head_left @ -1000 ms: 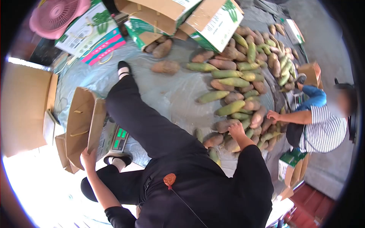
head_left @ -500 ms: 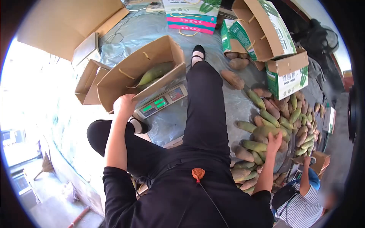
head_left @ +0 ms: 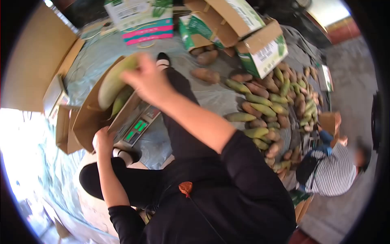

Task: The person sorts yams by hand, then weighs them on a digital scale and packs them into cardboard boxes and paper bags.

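My right hand (head_left: 148, 79), slightly blurred, grips a large green radish (head_left: 111, 83) over the open top of a cardboard box (head_left: 90, 118). Another green radish (head_left: 121, 101) lies inside that box, partly hidden by its near wall. My left hand (head_left: 103, 140) has its fingers closed on the box's near corner. Under the box sits a digital scale (head_left: 138, 129) with lit green digits, its platform mostly covered.
To the right spreads a pile of green and brownish radishes (head_left: 260, 107). Printed cartons (head_left: 266, 51) stand at the back right, and a pink-banded carton (head_left: 148, 30) at the back. A co-worker in a striped shirt (head_left: 333, 173) is at the far right beside another box (head_left: 328, 122).
My right hand has picked a green radish from the pile and carried it left over the box. My left hand stays on the box, and the view has shifted right.
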The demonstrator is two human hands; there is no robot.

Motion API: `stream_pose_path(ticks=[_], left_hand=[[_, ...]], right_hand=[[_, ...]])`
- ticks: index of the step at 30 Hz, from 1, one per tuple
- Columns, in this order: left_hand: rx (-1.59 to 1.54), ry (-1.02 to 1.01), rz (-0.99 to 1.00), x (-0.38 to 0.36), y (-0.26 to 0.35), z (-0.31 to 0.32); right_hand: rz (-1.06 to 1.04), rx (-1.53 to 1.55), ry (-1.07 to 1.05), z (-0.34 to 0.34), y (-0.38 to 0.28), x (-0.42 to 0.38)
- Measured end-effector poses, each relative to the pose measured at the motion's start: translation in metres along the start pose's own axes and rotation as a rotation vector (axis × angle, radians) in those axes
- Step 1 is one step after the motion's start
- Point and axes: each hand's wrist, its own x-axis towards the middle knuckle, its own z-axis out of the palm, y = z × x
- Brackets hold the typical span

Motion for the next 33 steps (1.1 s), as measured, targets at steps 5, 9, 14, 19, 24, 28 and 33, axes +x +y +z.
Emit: stream_pose_path(ticks=[5, 9, 14, 19, 24, 28, 33], left_hand=[[-0.084, 0.027, 0.082, -0.005, 0.007, -0.008], [-0.177, 0.026, 0.038, -0.001, 0.005, -0.006], [-0.168, 0.024, 0.092, -0.002, 0.005, -0.002], [-0.156, 0.011, 0.068, 0.002, -0.002, 0.004], [-0.215, -0.009, 0.049, 0.006, -0.017, 0.012], [-0.146, 0.025, 0.04, 0.004, -0.008, 0.008], [-0.121, 0.008, 0.001, 0.002, -0.003, 0.005]], right_hand=[[-0.199, -0.294, -0.05, 0.021, 0.04, -0.015], [-0.178, -0.331, 0.067, -0.061, -0.001, -0.038], [0.024, -0.453, 0.476, -0.231, 0.044, -0.104], [0.603, -0.853, 0.846, -0.4, 0.129, -0.269], [1.043, -0.919, 1.108, -0.47, 0.131, -0.39], [1.053, -0.507, 1.393, -0.504, 0.147, -0.419], [1.03, -0.119, 1.492, -0.496, 0.133, -0.387]])
